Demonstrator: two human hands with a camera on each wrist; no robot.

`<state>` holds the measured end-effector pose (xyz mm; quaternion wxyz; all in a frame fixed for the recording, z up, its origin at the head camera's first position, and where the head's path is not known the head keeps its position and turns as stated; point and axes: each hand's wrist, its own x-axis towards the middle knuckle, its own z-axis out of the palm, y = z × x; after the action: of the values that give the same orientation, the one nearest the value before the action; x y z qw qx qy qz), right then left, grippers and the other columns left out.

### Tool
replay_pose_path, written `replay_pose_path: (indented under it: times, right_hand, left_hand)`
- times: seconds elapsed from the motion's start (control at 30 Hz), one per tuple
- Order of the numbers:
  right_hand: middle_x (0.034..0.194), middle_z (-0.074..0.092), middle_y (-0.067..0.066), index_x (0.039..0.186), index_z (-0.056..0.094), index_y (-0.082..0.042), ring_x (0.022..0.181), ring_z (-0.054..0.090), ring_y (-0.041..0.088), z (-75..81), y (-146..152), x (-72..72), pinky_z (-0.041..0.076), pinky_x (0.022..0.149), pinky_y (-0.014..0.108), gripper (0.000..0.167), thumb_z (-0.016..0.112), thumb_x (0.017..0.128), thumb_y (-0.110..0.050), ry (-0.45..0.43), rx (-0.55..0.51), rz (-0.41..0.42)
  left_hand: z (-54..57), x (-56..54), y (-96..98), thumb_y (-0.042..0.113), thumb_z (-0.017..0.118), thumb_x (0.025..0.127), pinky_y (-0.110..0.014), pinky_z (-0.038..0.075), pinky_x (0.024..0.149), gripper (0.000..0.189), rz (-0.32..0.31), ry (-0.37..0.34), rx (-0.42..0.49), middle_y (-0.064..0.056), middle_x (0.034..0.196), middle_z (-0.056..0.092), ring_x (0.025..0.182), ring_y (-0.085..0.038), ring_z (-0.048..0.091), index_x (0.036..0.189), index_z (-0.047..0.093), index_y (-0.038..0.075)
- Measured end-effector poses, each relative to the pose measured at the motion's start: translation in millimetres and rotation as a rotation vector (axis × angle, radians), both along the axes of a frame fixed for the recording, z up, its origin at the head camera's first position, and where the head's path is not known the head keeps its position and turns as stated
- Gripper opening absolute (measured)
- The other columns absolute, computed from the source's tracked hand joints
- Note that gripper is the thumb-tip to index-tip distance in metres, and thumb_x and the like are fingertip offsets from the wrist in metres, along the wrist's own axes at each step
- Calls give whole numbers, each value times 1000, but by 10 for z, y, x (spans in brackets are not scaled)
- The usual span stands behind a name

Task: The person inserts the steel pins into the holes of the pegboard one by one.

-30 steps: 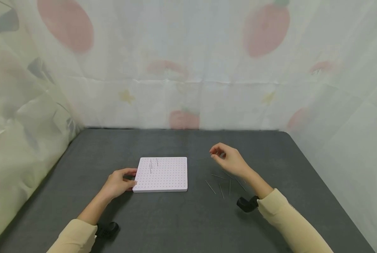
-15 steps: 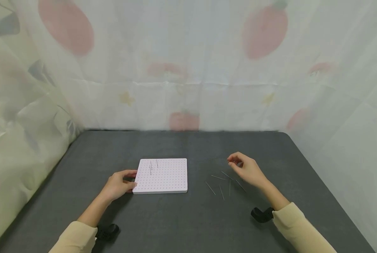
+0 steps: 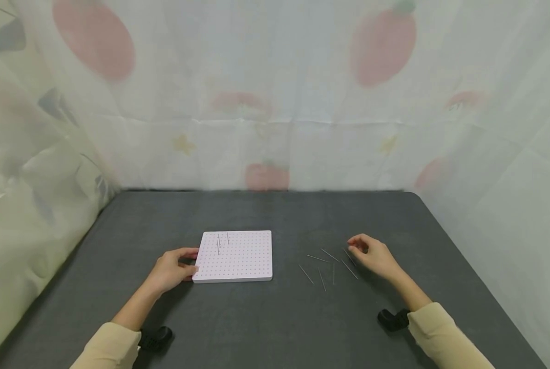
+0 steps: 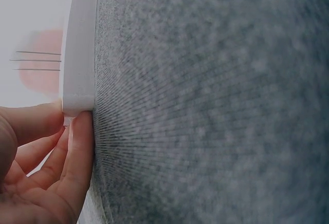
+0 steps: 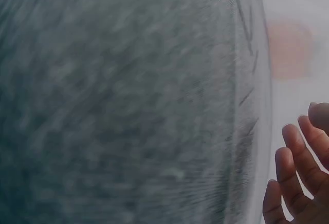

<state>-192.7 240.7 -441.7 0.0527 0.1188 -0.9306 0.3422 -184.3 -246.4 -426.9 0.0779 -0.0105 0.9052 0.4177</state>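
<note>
Evidently the left hand (image 3: 171, 267) serves as an anchor: its thumb presses the top face of a white, rectangular, hole-studded board (image 3: 245, 261), seemingly plastic, while a finger bears on its side, opened about as wide as the board is thick. Pinching only the edge probably stops it sliding and leaves the holes uncovered. The board lies flat on a dark grey, cloth-like tabletop (image 3: 266, 328), stretching rightward from that grip. Beyond the thumb and slightly right of it, three thin, straight, grey, apparently metal pins (image 3: 218, 248) stand upright, presumably held by their holes.

The right hand (image 3: 375, 255) hovers above the tabletop, fingers loosely bent, a small gap showing before the thumb; nothing visible is held. Close to its fingertips lies one loose pin (image 3: 350, 257); I cannot tell whether they touch. Six others lie between this hand and the board, mostly spaced apart, which should suit single pick-ups.
</note>
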Motion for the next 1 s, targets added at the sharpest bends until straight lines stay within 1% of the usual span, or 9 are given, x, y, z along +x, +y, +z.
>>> replay_pose_path:
  times: [0.13,0.23,0.4,0.63,0.83,1.0]
  right_hand:
    - [88,63,0,102,63,-8,73,55,11,-72,17,-14,43,60,28,16,61,88,-18,-30,24,-8]
    - [84,61,-2,99,63,-9,69,53,10,-93,6,-12,42,58,26,14,61,88,-16,-46,49,-4]
    - [81,59,-1,95,63,-7,68,50,10,-80,-27,-16,41,59,26,12,63,85,-14,-34,69,-1]
    - [80,55,0,94,62,-7,70,48,11,-82,-61,-35,41,62,30,13,66,83,-12,-30,145,26]
    - [79,51,0,92,61,-9,69,46,12,-94,-62,-34,39,62,30,13,67,82,-11,-21,145,33]
    - [77,50,-1,91,62,-11,67,45,11,-109,-43,-43,38,60,27,11,65,82,-7,-11,135,33]
  left_hand:
    - [-11,-5,-3,1,65,80,-30,55,64,49,0,-2,-1,-21,118,56,82,-16,62,127,51,-2]
    - [-23,-9,-7,1,65,80,-30,55,64,49,1,-3,-1,-21,118,56,83,-16,62,127,51,-2]
    - [-26,-11,-5,1,65,80,-30,55,64,49,9,-6,-1,-20,118,56,82,-16,62,127,51,-2]
    - [-12,-3,6,1,65,80,-30,55,64,49,14,-4,-15,-20,118,56,82,-16,62,127,51,-1]
    - [-4,-1,16,1,65,80,-30,55,64,48,17,-3,-20,-20,118,56,82,-16,62,127,51,-1]
    - [8,5,23,1,65,80,-30,55,64,48,22,-3,-28,-20,117,56,82,-16,62,127,51,-1]
